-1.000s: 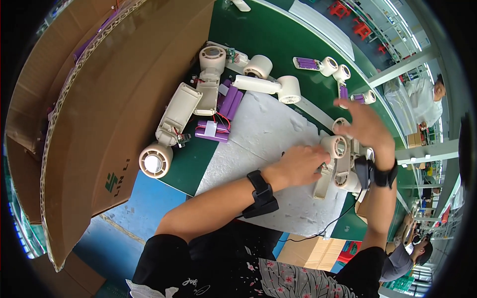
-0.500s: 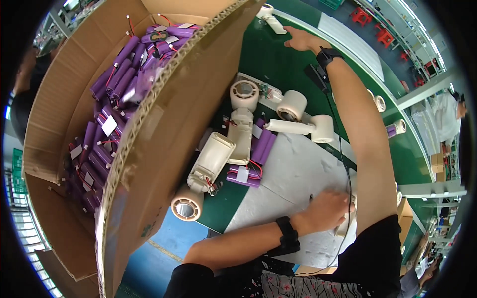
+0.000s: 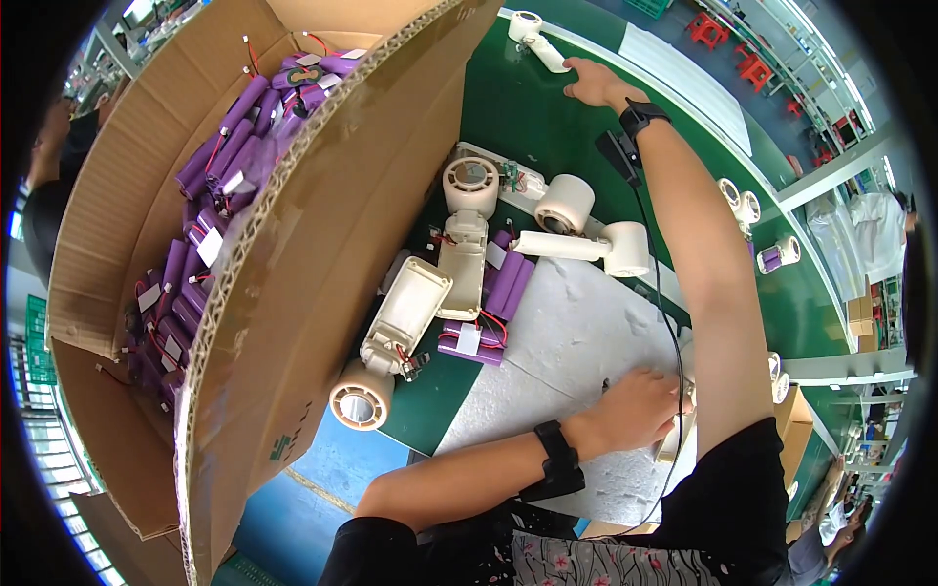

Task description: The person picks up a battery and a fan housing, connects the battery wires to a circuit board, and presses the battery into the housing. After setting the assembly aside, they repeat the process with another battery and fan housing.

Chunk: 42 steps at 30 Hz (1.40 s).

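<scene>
At the far edge of the green bench [image 3: 547, 107], the right hand [image 3: 594, 86] is stretched out flat, fingers loose, fingertips touching a cream fan unit [image 3: 535, 29] that lies there on its side; nothing is gripped. The left hand [image 3: 640, 410] rests near the body on a white foam sheet [image 3: 576, 342], fingers curled over a cream part [image 3: 679, 435] at the sheet's right edge (mostly hidden under the hand, so the kind of grip cannot be told). Both wrists carry black straps, the right one with a cable running down the arm.

Between the hands lie several cream fan housings [image 3: 464, 249], some opened, with purple battery packs [image 3: 503, 288] and red wires just beside them. To the left stands a large cardboard box [image 3: 313, 264], tilted, holding many more purple packs [image 3: 220, 156].
</scene>
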Each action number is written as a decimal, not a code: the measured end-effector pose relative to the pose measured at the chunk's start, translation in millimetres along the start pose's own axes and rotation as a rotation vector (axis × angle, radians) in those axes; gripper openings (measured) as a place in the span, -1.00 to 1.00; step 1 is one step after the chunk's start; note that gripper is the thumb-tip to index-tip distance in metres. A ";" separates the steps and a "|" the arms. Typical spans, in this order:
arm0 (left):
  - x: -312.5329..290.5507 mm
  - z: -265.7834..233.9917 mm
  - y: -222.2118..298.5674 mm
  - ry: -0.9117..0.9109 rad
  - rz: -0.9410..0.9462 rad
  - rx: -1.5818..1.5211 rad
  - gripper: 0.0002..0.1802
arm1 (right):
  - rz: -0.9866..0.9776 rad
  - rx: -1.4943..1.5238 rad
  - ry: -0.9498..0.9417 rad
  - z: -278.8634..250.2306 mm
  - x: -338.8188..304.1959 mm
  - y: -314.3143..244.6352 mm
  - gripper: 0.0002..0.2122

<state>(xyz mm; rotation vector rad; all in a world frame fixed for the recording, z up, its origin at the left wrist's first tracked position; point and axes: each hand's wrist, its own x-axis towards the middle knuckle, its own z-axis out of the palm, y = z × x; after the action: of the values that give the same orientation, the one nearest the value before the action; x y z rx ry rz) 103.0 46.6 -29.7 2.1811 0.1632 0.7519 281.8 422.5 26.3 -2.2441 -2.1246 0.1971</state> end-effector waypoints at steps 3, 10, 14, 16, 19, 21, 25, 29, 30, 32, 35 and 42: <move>0.9 7.4 1.4 0.002 -0.010 -0.025 -0.78 | -0.001 0.032 0.042 6.9 7.0 10.4 -0.41; -1.9 9.8 -0.6 0.005 -0.030 -0.047 -0.78 | 0.053 -0.045 -0.062 6.1 -8.9 -3.8 -0.58; -0.6 5.1 0.5 -0.018 0.003 -0.061 -0.78 | 0.033 -0.210 -0.075 -6.2 -46.2 20.7 -0.69; 0.4 3.1 -1.8 -0.068 -0.022 -0.042 -0.80 | 0.017 -0.089 -0.029 -26.3 -66.0 35.6 -0.72; 1.9 -1.1 -0.7 -0.101 -0.037 -0.065 -0.81 | 0.021 0.065 0.098 -56.6 -112.0 62.4 -0.72; 1.9 -5.6 -1.7 -0.116 -0.080 -0.104 -0.82 | 0.062 0.155 0.236 -73.6 -158.1 61.1 -0.73; 8.2 -5.2 4.0 -0.148 -0.038 -0.103 -0.83 | 0.082 -0.059 0.501 -116.4 -261.1 76.3 -0.70; 3.2 -8.5 -1.6 -0.152 -0.061 -0.053 -0.84 | 0.100 0.104 0.499 -158.8 -343.0 7.8 -0.72; 3.0 -8.3 -0.9 -0.157 -0.060 -0.057 -0.84 | 0.109 0.136 0.515 -165.5 -358.7 -13.1 -0.70; 5.3 -5.1 -0.4 -0.151 -0.033 -0.038 -0.84 | 0.068 0.165 0.484 -168.0 -376.3 -36.7 -0.71; 4.7 -5.9 -2.9 -0.161 -0.037 -0.028 -0.84 | -0.048 0.239 0.417 -153.6 -378.3 -68.3 -0.73; 6.8 -8.8 -2.5 -0.174 -0.060 -0.068 -0.85 | 0.019 0.934 -0.064 -75.5 -357.0 -64.1 -0.83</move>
<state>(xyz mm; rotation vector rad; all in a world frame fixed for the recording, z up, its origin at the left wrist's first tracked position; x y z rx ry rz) 103.9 56.5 -23.9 2.1549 0.1117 0.5234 209.4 74.4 130.6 -1.6808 -1.5146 1.0182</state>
